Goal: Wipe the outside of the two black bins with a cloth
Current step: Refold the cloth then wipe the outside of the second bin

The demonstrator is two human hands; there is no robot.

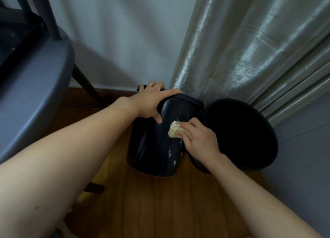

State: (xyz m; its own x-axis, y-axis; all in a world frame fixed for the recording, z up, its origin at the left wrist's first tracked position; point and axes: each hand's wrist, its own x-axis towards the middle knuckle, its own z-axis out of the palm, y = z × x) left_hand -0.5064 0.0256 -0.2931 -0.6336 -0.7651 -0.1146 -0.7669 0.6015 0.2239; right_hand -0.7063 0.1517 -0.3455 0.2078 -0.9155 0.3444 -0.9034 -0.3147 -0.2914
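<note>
1. Centre of frame: we have the lidded black bin [155,145] tipped on the wooden floor [178,202], its top leaning toward the wall and its side wall turned up to us. Pale scuffs show low on that side.
2. Our right hand [198,141] has its fingers curled round a bunched beige cloth [174,130] and presses it against the upper side of this bin.
3. Our left hand [151,100] lies spread over the bin's top, thumb down on the side wall, fingers hooked over the far edge; it braces the bin. A ring shows on one finger.
4. Just right of it, touching or nearly so, stands the open black bin [250,157], mouth up, in front of the silvery curtain [250,50].
5. Step in hand, as we judge: wiping the first bin's outside; the second looks untouched.
6. Next move calls for strokes down toward the scuffs, then turning the bin under the left hand to reach the hidden faces.
7. Upper left: a grey chair [35,86].
</note>
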